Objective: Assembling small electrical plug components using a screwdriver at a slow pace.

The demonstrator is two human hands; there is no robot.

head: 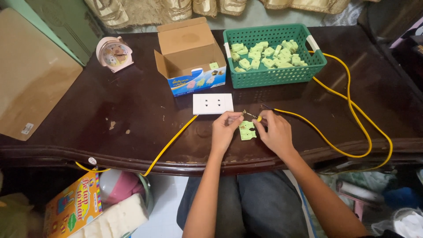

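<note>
My left hand (224,128) and my right hand (273,131) meet over a pale green socket piece (247,131) lying on the dark wooden table (132,110). Both hands pinch the stripped end of a yellow wire (251,116) just above the green piece. The wire runs right in a big loop (352,114) toward the basket. A white socket plate (213,104) with a second yellow wire (169,141) sits just beyond my hands.
A green plastic basket (273,77) holding several green socket pieces stands at the back right. An open cardboard box (189,53) stands beside it, a pink alarm clock (114,53) at the back left. A board (31,79) leans at left. Bags and boxes lie under the table.
</note>
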